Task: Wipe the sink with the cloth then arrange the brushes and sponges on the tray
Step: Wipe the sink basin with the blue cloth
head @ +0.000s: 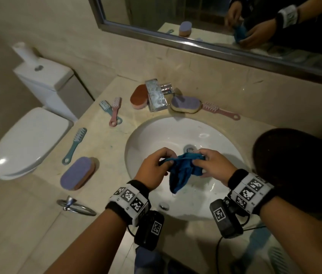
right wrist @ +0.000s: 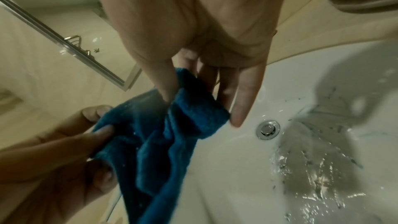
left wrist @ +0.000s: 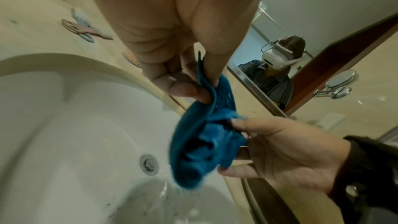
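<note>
Cloth (head: 183,171), blue & bunched, hangs over the white sink (head: 156,135) between both hands. Left hand (head: 152,171) pinches its left edge w/ thumb and curled fingers (left wrist: 181,89); right hand (head: 215,169) grips the right end, thumb (right wrist: 165,84) on top, other fingers (right wrist: 241,105) straighter underneath. Cloth's upper edge runs roughly left-right between the two grips, w/ a loose tail drooping down toward the basin, apart from the porcelain as far as the head view shows. Drain (head: 190,149) sits just beyond the cloth; water pools in the basin bottom in the right wrist view.

On the beige surface (head: 106,151) left of the sink: purple sponge (head: 78,173), long axis angled up-right; teal brush (head: 74,146) beside it, bristles at the far end, handle loop nearest; a teal-and-pink brush pair (head: 111,111) farther back, handles crossing at their loops. Behind the sink: orange sponge (head: 139,96) left of the chrome tap (head: 156,95), second purple sponge (head: 185,104) to its right, then a pink brush (head: 220,111), handle pointing right. Dark round tray (head: 298,171) sits right of the sink, partly behind the right wrist.

Wrist bands carry black-&-white square marker patterns; no readable writing or brands. Toilet (head: 31,139) stands at left; mirror (head: 215,26) above reflects the hands and cloth.
</note>
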Action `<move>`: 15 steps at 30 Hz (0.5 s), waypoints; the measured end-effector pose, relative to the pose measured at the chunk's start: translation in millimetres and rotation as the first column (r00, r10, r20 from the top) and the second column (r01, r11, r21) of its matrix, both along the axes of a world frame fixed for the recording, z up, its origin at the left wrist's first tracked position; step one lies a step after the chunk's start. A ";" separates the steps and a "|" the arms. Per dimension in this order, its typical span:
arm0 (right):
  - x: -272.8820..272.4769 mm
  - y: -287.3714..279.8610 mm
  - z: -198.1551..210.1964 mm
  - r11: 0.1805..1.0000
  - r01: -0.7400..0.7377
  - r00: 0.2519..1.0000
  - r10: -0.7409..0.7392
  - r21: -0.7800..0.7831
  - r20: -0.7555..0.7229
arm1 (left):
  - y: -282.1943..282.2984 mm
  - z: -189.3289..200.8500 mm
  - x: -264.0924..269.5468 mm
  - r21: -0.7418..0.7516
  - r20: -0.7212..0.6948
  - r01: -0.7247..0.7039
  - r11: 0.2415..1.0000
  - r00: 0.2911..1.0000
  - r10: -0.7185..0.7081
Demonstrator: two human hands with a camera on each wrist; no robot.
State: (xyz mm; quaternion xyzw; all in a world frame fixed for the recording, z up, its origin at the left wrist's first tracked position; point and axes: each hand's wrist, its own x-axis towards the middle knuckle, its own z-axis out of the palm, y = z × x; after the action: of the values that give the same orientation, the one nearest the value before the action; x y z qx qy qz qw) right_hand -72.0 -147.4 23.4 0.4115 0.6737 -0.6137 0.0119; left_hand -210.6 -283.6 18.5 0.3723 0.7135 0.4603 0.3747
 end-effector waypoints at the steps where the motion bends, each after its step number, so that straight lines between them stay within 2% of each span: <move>1: 0.3 0.3 -3.4 0.999 -0.010 1.000 0.009 0.046 0.012 | -3.5 -3.7 -0.5 -0.018 -0.032 0.006 1.000 0.999 -0.007; 4: 0.1 -3.0 -6.7 0.999 -0.009 1.000 0.008 0.045 0.017 | -15.7 -18.0 -0.2 -0.120 -0.043 0.015 0.993 0.999 -0.021; 8: -3.6 -8.5 -4.0 0.994 0.064 0.998 -0.066 -0.091 -0.023 | -21.7 -23.3 3.0 -0.257 -0.050 0.088 0.962 0.993 -0.104; 10: -5.5 -9.2 -1.6 0.989 0.078 0.994 -0.087 -0.127 -0.067 | -21.3 -18.8 2.9 -0.252 0.069 0.004 0.968 0.997 0.014; 12: -5.6 -9.6 1.6 0.982 0.077 0.990 -0.096 -0.174 -0.106 | -18.9 -14.0 2.9 -0.250 0.281 -0.106 0.963 0.943 0.177; 15: -5.8 -12.2 3.2 0.973 0.015 0.985 -0.053 -0.228 -0.162 | -14.5 -8.8 5.7 -0.275 0.447 -0.112 0.955 0.864 0.230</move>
State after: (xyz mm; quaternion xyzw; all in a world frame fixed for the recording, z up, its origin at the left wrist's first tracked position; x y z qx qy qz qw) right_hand -77.8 -159.6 26.6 0.3659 0.5909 -0.7190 -0.0084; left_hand -204.8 -298.1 9.7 0.1350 0.6805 0.4794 0.5374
